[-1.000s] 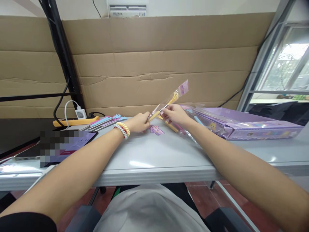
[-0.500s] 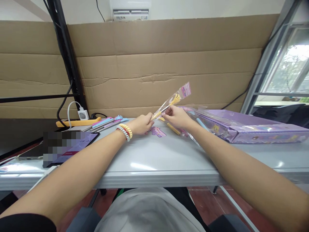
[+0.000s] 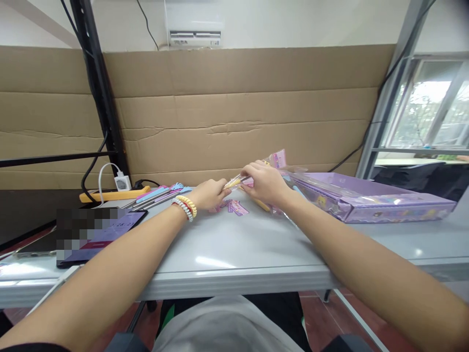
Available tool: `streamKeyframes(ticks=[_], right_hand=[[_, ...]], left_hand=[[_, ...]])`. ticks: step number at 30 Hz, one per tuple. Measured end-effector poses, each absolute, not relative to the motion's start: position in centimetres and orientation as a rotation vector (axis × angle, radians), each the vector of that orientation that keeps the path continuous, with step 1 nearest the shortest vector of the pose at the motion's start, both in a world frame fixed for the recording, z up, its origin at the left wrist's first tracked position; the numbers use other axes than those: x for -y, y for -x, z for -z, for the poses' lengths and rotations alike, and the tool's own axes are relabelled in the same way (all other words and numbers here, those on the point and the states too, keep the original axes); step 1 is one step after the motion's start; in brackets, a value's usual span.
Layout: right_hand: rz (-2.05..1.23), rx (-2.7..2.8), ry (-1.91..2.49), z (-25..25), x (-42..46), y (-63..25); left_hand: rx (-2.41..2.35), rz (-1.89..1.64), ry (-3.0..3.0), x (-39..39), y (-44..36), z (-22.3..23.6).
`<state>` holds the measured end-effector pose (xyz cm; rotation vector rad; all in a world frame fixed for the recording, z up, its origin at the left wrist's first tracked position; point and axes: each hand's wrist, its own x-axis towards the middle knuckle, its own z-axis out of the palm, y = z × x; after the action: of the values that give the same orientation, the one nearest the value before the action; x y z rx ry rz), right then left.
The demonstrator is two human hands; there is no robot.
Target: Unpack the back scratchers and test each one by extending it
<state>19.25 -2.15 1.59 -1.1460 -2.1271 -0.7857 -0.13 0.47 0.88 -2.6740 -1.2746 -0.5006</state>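
My left grip (image 3: pixel 208 194) and right grip (image 3: pixel 266 183) are clamped on 1 slender yellow-and-silver stick in clear plastic (image 3: pixel 233 183), tilted above the glossy pale-grey bench (image 3: pixel 234 244), near small purple printed tags (image 3: pixel 238 208).

This is looking like a makeshift desk setup, office or workshop, honestly can't tell which. A shiny pale table (image 3: pixel 234 249) is running across the lower half of the frame, and plain cardboard (image 3: pixel 238 112) is screening off the back. A black metal post (image 3: pixel 97 83) is rising upper left, a white charger (image 3: pixel 122 183) is sitting mid-left, and a window (image 3: pixel 428 107) is letting daylight in at right.
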Motion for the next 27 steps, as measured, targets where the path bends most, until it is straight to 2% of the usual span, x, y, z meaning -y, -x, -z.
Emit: streamKeyframes(ticks=[5, 8, 17, 23, 27], right_hand=[[1.219, 2.268, 1.038, -2.6, 1.6, -18.4], [1.281, 2.208, 1.137, -2.2, 1.0, -18.9], [0.797, 2.358, 1.638, -0.7, 0.3, -20.8], [0.559, 2.299, 1.735, -0.5, 0.2, -20.7], [0.510, 2.270, 1.780, -0.6, 0.3, -20.9]], left_hand=[[1.226, 0.626, 2.695, -0.6, 0.7, -1.4], [1.178, 0.668, 2.792, -0.3, 0.7, -1.4], [1.226, 0.636, 2.770, -1.0, 0.0, -0.1], [1.235, 0.574, 2.686, -2.6, 1.3, -0.1], [1.217, 0.662, 2.614, -3.1, 2.0, -0.4]])
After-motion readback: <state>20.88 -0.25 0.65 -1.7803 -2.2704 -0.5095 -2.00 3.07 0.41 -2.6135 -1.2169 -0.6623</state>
